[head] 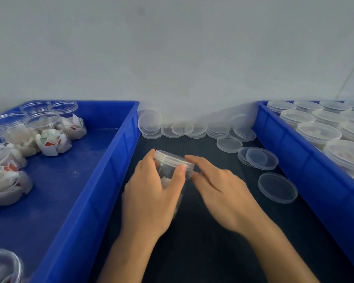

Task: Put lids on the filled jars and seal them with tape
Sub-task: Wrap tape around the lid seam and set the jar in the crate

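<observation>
Head view: lidded jar [173,166] with white packets [165,182].

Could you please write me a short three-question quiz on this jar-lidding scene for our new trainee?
1. True or false: the jar between the hands already has a lid on it.
2. Which hand grips the jar's body: A) left hand, B) right hand?
3. Fill in: the spare lids lie on the dark table between two ____ bins.

Key: 1 true; 2 A; 3 blue.
</observation>
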